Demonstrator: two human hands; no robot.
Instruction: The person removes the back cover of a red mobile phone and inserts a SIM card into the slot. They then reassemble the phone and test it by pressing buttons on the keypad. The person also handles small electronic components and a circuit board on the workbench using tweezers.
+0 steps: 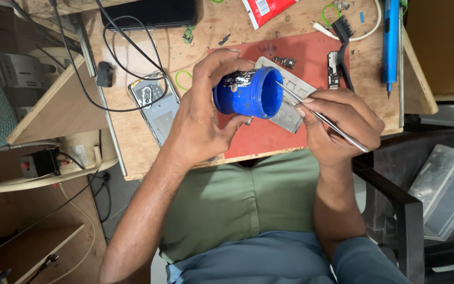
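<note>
Dipping into the small blue jar [248,94], gripped tilted in the left hand [206,118] over the bench's red mat [269,137], tweezers [319,117] are pinched by the right hand [340,118] at 3 o'clock; a steady pick-out is probably needed next.

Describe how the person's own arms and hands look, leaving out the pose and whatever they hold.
Both arms are bare from the hands up past the elbows. The left hand and the right hand wear no gloves, and no rings, watch or bracelet show on the fingers or wrists. The nails are short. A light blue sleeve starts above the right elbow; the left arm shows no sleeve in view.
</note>
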